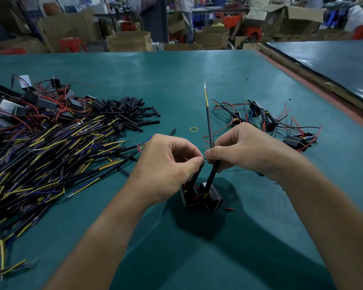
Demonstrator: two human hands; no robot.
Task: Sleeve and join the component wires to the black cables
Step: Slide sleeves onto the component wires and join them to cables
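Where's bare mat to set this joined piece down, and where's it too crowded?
Free: the far mat beyond the heat-shrink sleeves and yellow rubber band; also the near strip between the forearms, below the held components. Crowded: cable heap on the left, wired components right of the right hand.

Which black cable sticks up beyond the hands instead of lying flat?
The black cable pinched in the right hand, rising between it and the left hand, yellow end pointing away. The others lie flat, most in the pile on the left.
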